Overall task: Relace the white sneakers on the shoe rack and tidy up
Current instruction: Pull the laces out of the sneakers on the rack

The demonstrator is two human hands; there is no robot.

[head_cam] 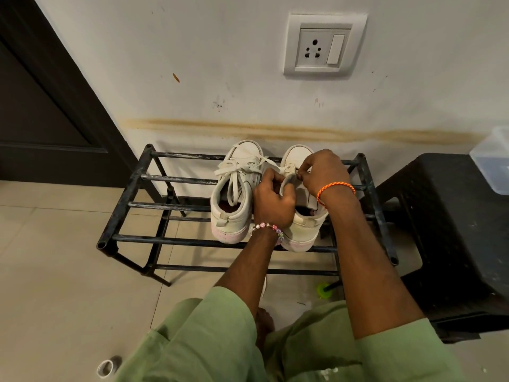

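While seated on shoe rack (132, 186) at frame centre, right sneaker (300, 224): lace (283, 170) pinched by left hand (271, 199) and right hand (322, 172) fingers; left sneaker (234, 194) alongside.

A black metal shoe rack (137, 186) carries two white sneakers (234, 205).

From my feed, the left hand (271, 201) and right hand (322, 172) cover most of the right sneaker (298, 230), so I cannot tell how its lace (278, 169) sits in either grip. The clear plastic box (493, 161) is cut off by the right edge. The dark door (41, 106) runs off left.
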